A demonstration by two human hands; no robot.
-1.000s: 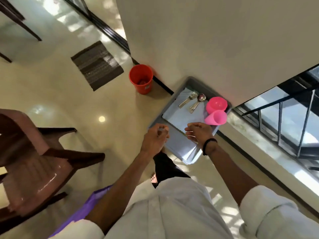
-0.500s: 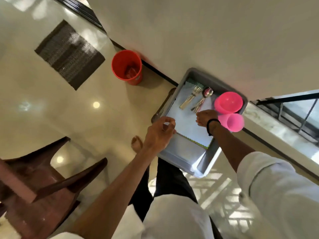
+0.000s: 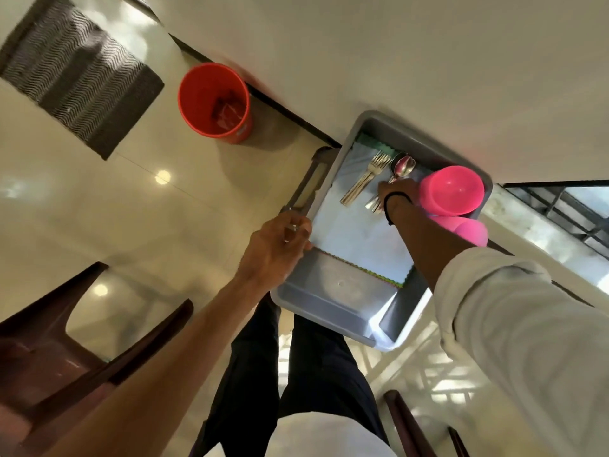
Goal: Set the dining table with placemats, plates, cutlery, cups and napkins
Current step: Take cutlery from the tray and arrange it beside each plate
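Note:
A grey plastic bin (image 3: 333,301) stands on the floor by the wall. It holds a pale placemat with a green scalloped edge (image 3: 359,239), forks (image 3: 364,178), spoons (image 3: 402,166) and two pink cups (image 3: 453,189); one cup lies on its side lower down. My left hand (image 3: 280,249) grips the bin's left rim. My right hand (image 3: 397,194) reaches deep inside and rests on the spoon handles beside the pink cups. Whether its fingers have closed on the spoons is hidden.
An orange bucket (image 3: 214,100) stands against the wall to the left of the bin. A dark patterned doormat (image 3: 75,74) lies at top left. Brown plastic chairs (image 3: 66,351) stand at lower left. A railing and window sill (image 3: 560,219) are at right.
I have leaned closer over the bin. My right hand has moved from the bin's near part deep in to the spoons by the cups. My left hand stays on the left rim.

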